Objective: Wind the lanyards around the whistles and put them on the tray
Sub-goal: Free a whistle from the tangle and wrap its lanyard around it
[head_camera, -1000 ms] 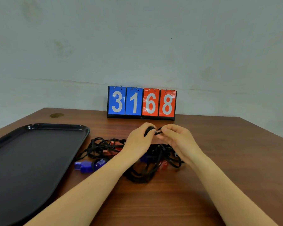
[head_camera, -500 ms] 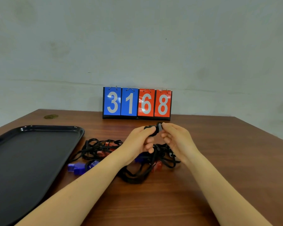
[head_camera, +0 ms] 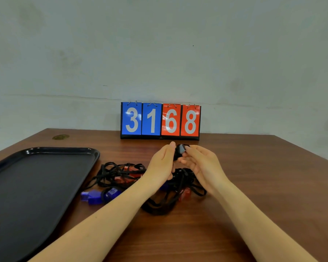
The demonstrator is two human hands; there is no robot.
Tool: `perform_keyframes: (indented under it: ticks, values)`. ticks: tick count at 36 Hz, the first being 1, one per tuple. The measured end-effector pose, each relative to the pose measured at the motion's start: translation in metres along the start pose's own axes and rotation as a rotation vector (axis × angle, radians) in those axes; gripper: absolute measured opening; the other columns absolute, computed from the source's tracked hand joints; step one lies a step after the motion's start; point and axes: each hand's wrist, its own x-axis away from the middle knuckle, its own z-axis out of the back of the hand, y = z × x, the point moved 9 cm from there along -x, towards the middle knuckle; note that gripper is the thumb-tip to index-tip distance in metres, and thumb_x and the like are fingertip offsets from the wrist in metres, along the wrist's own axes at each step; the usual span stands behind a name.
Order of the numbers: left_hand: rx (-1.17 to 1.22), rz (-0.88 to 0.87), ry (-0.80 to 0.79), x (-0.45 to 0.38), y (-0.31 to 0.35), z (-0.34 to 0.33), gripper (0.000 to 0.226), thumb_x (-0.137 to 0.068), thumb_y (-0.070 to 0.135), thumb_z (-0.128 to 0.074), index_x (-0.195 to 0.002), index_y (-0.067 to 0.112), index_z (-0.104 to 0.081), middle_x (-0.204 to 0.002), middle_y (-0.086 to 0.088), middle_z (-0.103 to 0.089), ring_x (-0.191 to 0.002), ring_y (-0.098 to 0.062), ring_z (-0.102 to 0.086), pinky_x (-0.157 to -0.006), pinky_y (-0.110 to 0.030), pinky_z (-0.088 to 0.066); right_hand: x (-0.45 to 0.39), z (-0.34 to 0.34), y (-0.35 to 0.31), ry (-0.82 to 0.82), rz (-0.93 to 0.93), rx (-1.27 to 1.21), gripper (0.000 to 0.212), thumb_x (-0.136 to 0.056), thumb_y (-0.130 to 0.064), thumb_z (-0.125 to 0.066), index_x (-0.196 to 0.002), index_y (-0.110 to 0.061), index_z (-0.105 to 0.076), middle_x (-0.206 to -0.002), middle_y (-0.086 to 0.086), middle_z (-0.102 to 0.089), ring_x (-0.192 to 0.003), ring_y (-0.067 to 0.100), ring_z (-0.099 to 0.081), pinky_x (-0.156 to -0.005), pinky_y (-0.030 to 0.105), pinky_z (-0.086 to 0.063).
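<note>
1. We are holding our left hand (head_camera: 164,163) and right hand (head_camera: 199,163) together above the table, both pinching a small black whistle (head_camera: 180,149) between the fingertips; the left fingers are curling round its near side and the right thumb and forefinger are gripping its far end.
2. We are judging this to be the winding step: dark cord appears to be lying round the whistle, though how many turns are on it is too small to tell.
3. We are seeing the remaining work just below the hands: a tangle of black lanyards (head_camera: 121,173) with red whistles (head_camera: 130,174) and blue whistles (head_camera: 95,195) caught in it, lying on the wooden table (head_camera: 263,186).
4. We are seeing the black tray (head_camera: 95,154) to the left, just beside the tangle, with nothing on the part that shows.
5. We are expecting the next move to call for securing the loose cord end, then carrying the bundle left to the tray without letting the turns slip.
6. We are noting a flip scoreboard (head_camera: 160,121) reading 3168 at the table's far edge.
</note>
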Motion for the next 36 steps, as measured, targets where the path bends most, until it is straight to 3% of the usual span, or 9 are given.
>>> perform_keyframes:
  ticks: [3,6,9,13,16,21,31,36]
  values:
    - [0.281,0.179,-0.023,0.002,-0.009,-0.005,0.035,-0.100,0.046,-0.040,-0.096,0.018,-0.060,-0.064,-0.002,-0.050,-0.045,-0.009,-0.037,-0.037,-0.019,-0.026,-0.001,0.001,-0.002,0.017,0.046,0.134,0.015,-0.095,-0.011,-0.054,-0.095,-0.001,-0.066,-0.074,0.007,-0.066,-0.070,0.018,-0.064,-0.074,0.029,-0.055]
    - [0.488,0.176,-0.170,0.009,0.001,-0.016,0.019,-0.097,0.029,-0.049,-0.098,0.012,-0.057,-0.071,-0.004,-0.052,-0.049,-0.010,-0.036,-0.037,-0.017,-0.023,0.000,0.004,-0.008,0.055,0.114,0.260,0.014,-0.095,-0.015,-0.056,-0.096,-0.005,-0.066,-0.072,0.006,-0.067,-0.070,0.020,-0.063,-0.073,0.029,-0.055]
    - [0.488,0.161,-0.249,0.013,0.004,-0.021,0.014,-0.098,0.021,-0.049,-0.099,0.008,-0.053,-0.069,-0.001,-0.049,-0.048,-0.008,-0.035,-0.037,-0.017,-0.023,0.003,0.005,-0.020,0.085,0.230,0.423,0.010,-0.094,-0.016,-0.058,-0.093,-0.010,-0.065,-0.075,0.005,-0.069,-0.068,0.014,-0.065,-0.064,0.020,-0.053]
    - [0.498,0.137,-0.229,0.010,0.002,-0.018,0.026,-0.101,0.029,-0.044,-0.113,0.008,-0.054,-0.064,0.000,-0.046,-0.047,-0.007,-0.034,-0.036,-0.016,-0.025,0.010,-0.006,-0.031,0.054,0.446,0.864,0.010,-0.093,-0.017,-0.056,-0.089,-0.025,-0.060,-0.083,-0.009,-0.063,-0.079,0.004,-0.060,-0.070,0.017,-0.051]
    - [0.469,0.105,-0.212,0.009,0.004,-0.013,0.028,-0.102,0.029,-0.043,-0.116,0.008,-0.056,-0.065,-0.001,-0.045,-0.048,-0.007,-0.034,-0.036,-0.017,-0.027,0.016,-0.017,-0.035,-0.029,0.597,1.072,0.010,-0.094,-0.017,-0.055,-0.095,-0.026,-0.058,-0.090,-0.013,-0.057,-0.083,0.004,-0.056,-0.072,0.017,-0.048]
    - [0.323,0.157,-0.250,0.009,0.003,-0.015,0.020,-0.102,0.030,-0.043,-0.104,0.014,-0.055,-0.062,0.001,-0.041,-0.046,-0.009,-0.030,-0.036,-0.018,-0.024,0.021,-0.020,-0.045,-0.030,0.751,1.177,0.014,-0.094,-0.013,-0.054,-0.096,-0.027,-0.054,-0.092,-0.021,-0.048,-0.087,-0.005,-0.052,-0.072,0.004,-0.040]
    - [0.096,0.151,-0.329,0.008,0.006,-0.006,0.016,-0.102,0.032,-0.040,-0.101,0.020,-0.051,-0.059,0.005,-0.035,-0.044,-0.007,-0.024,-0.036,-0.018,-0.018,0.020,-0.012,-0.048,0.055,0.702,0.988,0.011,-0.092,-0.015,-0.061,-0.099,-0.022,-0.063,-0.094,-0.014,-0.061,-0.093,-0.003,-0.057,-0.077,0.005,-0.044]
    - [0.136,0.398,-0.307,0.006,-0.016,-0.002,0.018,-0.101,0.030,-0.040,-0.090,0.017,-0.046,-0.052,0.006,-0.031,-0.034,-0.004,-0.026,-0.033,-0.013,-0.019,0.021,-0.016,-0.044,0.025,0.652,0.991,0.016,-0.090,-0.016,-0.063,-0.098,-0.030,-0.064,-0.091,-0.024,-0.061,-0.093,-0.004,-0.058,-0.077,0.006,-0.045]
